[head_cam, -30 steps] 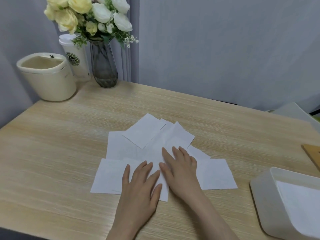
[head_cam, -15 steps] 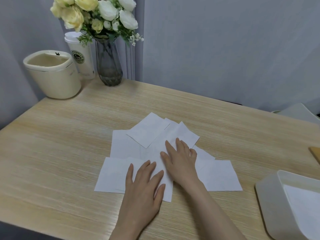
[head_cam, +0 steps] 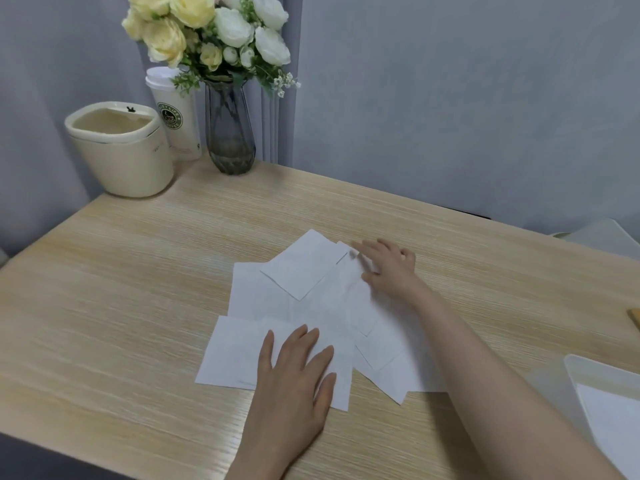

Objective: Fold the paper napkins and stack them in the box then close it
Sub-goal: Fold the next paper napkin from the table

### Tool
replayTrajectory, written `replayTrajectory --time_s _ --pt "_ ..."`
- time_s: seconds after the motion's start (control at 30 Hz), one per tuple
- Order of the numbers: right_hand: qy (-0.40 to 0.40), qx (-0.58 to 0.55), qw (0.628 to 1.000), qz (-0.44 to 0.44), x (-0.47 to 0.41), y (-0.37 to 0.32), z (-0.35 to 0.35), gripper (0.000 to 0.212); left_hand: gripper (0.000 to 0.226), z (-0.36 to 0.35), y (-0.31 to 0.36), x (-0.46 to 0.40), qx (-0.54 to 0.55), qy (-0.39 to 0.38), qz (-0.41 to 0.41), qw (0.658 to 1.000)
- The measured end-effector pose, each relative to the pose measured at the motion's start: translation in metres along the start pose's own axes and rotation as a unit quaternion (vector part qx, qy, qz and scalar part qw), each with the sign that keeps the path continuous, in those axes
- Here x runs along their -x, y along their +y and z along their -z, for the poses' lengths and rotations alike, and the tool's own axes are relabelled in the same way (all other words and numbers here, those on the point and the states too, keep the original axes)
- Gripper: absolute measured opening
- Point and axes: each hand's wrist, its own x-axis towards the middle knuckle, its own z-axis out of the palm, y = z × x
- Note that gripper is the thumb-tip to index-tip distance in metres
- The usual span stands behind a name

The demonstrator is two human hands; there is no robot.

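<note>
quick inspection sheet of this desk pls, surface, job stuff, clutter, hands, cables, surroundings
surface: light wood-grain table, dry, no spills seen
job's things: white square paper napkins fanned out flat and overlapping mid-table; white plastic box open at the right edge with a white sheet inside
clutter: cream round bin, white lidded paper cup, grey glass vase of yellow and white flowers, all at the far left corner
grippers: left hand flat on the napkins; right hand at the pile's far edge, open
cables: nothing seen
surroundings: grey curtain behind
</note>
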Motion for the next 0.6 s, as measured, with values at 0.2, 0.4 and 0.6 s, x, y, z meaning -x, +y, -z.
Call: replayTrajectory --time_s 0.2,0.4,0.6 --pt "0.058 0.068 0.995 0.034 -0.004 -0.002 0.010 0.025 0.039 0.001 0.001 0.000 -0.008 0.003 -0.004 1.000" --pt "0.124 0.040 0.991 -0.005 0.014 0.009 0.028 0.009 0.040 0.001 0.001 0.000 -0.008 0.000 -0.005 1.000" --pt "0.199 -0.105 0.965 -0.134 0.062 0.022 0.057 0.016 0.042 0.001 0.001 0.001 -0.001 0.004 -0.006 1.000"
